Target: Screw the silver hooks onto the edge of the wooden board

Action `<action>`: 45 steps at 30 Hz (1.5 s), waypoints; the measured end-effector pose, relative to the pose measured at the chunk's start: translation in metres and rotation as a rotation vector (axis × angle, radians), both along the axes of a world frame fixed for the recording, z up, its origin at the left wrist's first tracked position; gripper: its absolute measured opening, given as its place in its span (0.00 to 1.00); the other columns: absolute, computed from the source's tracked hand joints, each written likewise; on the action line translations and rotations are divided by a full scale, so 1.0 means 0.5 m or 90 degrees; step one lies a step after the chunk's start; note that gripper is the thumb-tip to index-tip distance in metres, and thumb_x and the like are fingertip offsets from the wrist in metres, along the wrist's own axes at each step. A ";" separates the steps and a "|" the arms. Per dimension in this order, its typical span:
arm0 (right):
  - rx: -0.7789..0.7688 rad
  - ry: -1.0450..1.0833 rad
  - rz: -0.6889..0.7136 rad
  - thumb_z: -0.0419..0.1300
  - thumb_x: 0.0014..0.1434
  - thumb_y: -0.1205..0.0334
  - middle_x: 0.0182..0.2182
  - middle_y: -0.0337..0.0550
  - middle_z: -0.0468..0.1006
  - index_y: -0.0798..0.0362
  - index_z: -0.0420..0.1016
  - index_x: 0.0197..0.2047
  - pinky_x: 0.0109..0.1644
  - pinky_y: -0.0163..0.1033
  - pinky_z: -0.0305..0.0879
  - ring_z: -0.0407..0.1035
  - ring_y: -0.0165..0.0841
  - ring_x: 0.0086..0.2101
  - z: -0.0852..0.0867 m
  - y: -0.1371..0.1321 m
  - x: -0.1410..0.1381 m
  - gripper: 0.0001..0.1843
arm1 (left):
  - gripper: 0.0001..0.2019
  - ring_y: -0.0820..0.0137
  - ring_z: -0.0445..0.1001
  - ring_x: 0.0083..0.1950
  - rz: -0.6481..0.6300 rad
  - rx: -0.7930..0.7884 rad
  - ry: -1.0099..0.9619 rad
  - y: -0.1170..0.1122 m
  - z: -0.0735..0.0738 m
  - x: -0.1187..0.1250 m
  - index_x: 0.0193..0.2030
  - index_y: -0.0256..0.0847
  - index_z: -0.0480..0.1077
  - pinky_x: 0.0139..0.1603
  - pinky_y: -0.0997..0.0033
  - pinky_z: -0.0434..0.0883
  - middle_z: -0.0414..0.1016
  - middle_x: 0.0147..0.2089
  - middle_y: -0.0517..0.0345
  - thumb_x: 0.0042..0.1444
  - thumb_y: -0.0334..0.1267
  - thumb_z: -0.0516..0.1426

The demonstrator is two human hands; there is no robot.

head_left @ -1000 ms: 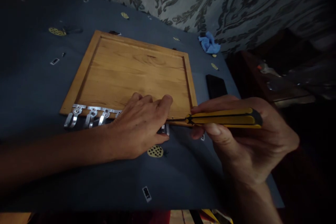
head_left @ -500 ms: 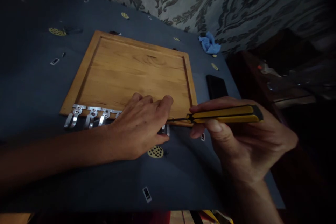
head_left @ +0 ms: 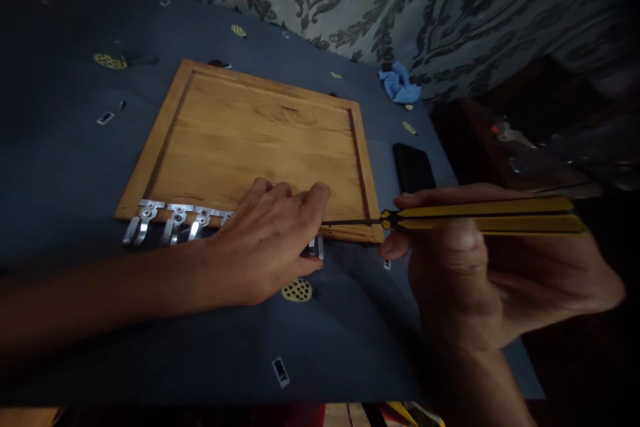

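Note:
A wooden board with a raised frame (head_left: 250,147) lies on the dark blue tablecloth. Along its near edge runs a metal hook rail (head_left: 177,213) with several bent hooks and screws. My left hand (head_left: 273,240) is closed over the rail and the board's near edge, its thumb below and its fingers curled on top, hiding the rail's middle. In my right hand (head_left: 465,267) is a screwdriver with a yellow and black handle (head_left: 520,215), held nearly level. The screwdriver's thin shaft points left over the near edge, and its tip is hidden behind my left fingers.
A black flat object (head_left: 414,167) lies right of the board. Farther back is a crumpled blue cloth (head_left: 399,83) near the patterned wall. A small screw-like piece (head_left: 122,105) rests on the left. Dark furniture (head_left: 480,140) with items stands beyond the table's right edge.
My right hand has drawn the screwdriver to the right, so more of its shaft shows. My left hand and the board have stayed in place.

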State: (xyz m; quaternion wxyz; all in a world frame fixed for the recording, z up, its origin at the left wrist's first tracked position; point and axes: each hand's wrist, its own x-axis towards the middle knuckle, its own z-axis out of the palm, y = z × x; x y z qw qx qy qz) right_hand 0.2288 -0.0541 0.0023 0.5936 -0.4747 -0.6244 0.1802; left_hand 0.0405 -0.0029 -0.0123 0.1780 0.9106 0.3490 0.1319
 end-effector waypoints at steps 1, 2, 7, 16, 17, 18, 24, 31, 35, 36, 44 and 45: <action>-0.001 0.008 -0.012 0.68 0.63 0.64 0.40 0.43 0.83 0.51 0.83 0.42 0.25 0.42 0.75 0.74 0.29 0.22 -0.001 0.001 -0.001 0.04 | 0.25 0.55 0.74 0.46 0.000 0.000 0.001 0.000 -0.001 0.000 0.55 0.39 0.63 0.49 0.57 0.64 0.77 0.43 0.53 0.58 0.47 0.67; -0.003 0.018 -0.025 0.69 0.62 0.62 0.38 0.43 0.84 0.52 0.83 0.41 0.25 0.42 0.75 0.74 0.29 0.21 -0.001 0.002 -0.002 0.04 | 0.26 0.55 0.75 0.46 0.002 -0.001 0.003 0.000 -0.002 0.001 0.55 0.39 0.63 0.49 0.57 0.64 0.77 0.43 0.53 0.58 0.47 0.68; -0.024 0.002 -0.015 0.69 0.62 0.63 0.38 0.41 0.84 0.52 0.83 0.44 0.27 0.39 0.75 0.75 0.28 0.22 -0.001 0.005 -0.004 0.06 | 0.26 0.53 0.75 0.47 0.003 -0.005 0.011 0.003 -0.001 0.005 0.56 0.39 0.63 0.50 0.56 0.64 0.78 0.45 0.51 0.58 0.48 0.67; 0.001 -0.089 0.004 0.69 0.62 0.63 0.36 0.39 0.84 0.50 0.84 0.42 0.30 0.38 0.76 0.76 0.28 0.25 0.007 0.006 0.004 0.05 | 0.26 0.53 0.75 0.48 0.004 -0.014 0.012 0.002 0.005 0.007 0.54 0.38 0.64 0.50 0.56 0.65 0.78 0.44 0.51 0.58 0.48 0.68; -0.003 -0.101 0.017 0.70 0.62 0.63 0.37 0.39 0.84 0.50 0.84 0.43 0.29 0.38 0.75 0.76 0.28 0.25 0.009 0.006 0.007 0.06 | 0.25 0.53 0.75 0.48 0.004 -0.014 0.014 0.002 0.006 0.006 0.54 0.38 0.64 0.50 0.56 0.65 0.78 0.44 0.51 0.57 0.48 0.68; -0.008 -0.117 0.034 0.70 0.61 0.63 0.38 0.39 0.85 0.50 0.84 0.44 0.29 0.38 0.75 0.76 0.28 0.25 0.012 0.007 0.011 0.07 | 0.25 0.53 0.75 0.48 0.006 -0.015 0.016 0.002 0.006 0.006 0.53 0.39 0.64 0.50 0.56 0.65 0.78 0.44 0.51 0.57 0.48 0.68; -0.014 -0.171 0.091 0.70 0.60 0.66 0.36 0.38 0.85 0.47 0.84 0.38 0.31 0.42 0.77 0.76 0.31 0.25 0.022 0.013 0.019 0.04 | 0.25 0.54 0.76 0.48 0.003 -0.012 0.015 0.002 0.006 0.007 0.55 0.39 0.63 0.51 0.56 0.66 0.78 0.46 0.51 0.58 0.47 0.67; 0.067 -0.227 0.030 0.71 0.58 0.67 0.35 0.40 0.84 0.46 0.82 0.47 0.30 0.44 0.76 0.76 0.35 0.27 0.001 0.008 0.016 0.14 | 0.24 0.53 0.75 0.49 0.003 -0.021 0.035 0.001 0.011 0.005 0.55 0.38 0.63 0.51 0.54 0.67 0.79 0.46 0.49 0.59 0.46 0.66; 0.089 -0.225 0.034 0.71 0.57 0.70 0.35 0.41 0.85 0.47 0.82 0.46 0.30 0.44 0.76 0.77 0.36 0.29 -0.005 0.011 0.014 0.14 | 0.24 0.54 0.75 0.49 0.005 -0.011 0.016 0.002 0.008 0.004 0.55 0.39 0.63 0.51 0.55 0.66 0.78 0.45 0.51 0.59 0.46 0.66; 0.095 -0.213 0.031 0.71 0.56 0.71 0.35 0.41 0.85 0.48 0.83 0.45 0.31 0.43 0.76 0.78 0.36 0.29 -0.005 0.011 0.013 0.14 | 0.24 0.54 0.75 0.48 0.006 -0.008 0.013 0.002 0.006 0.004 0.54 0.39 0.63 0.51 0.55 0.66 0.78 0.45 0.52 0.59 0.46 0.66; 0.099 -0.080 -0.117 0.71 0.56 0.68 0.33 0.43 0.83 0.53 0.85 0.38 0.21 0.38 0.71 0.73 0.30 0.21 0.006 0.005 0.000 0.05 | 0.25 0.56 0.75 0.46 -0.003 -0.001 0.003 0.001 -0.001 0.001 0.55 0.39 0.63 0.50 0.56 0.66 0.78 0.45 0.52 0.59 0.48 0.66; 0.094 -0.080 -0.091 0.71 0.56 0.68 0.32 0.42 0.83 0.52 0.85 0.39 0.20 0.38 0.71 0.72 0.30 0.21 0.005 0.006 0.001 0.06 | 0.25 0.56 0.75 0.46 -0.002 -0.001 0.005 0.001 -0.001 0.001 0.55 0.39 0.63 0.50 0.56 0.66 0.78 0.45 0.52 0.59 0.48 0.66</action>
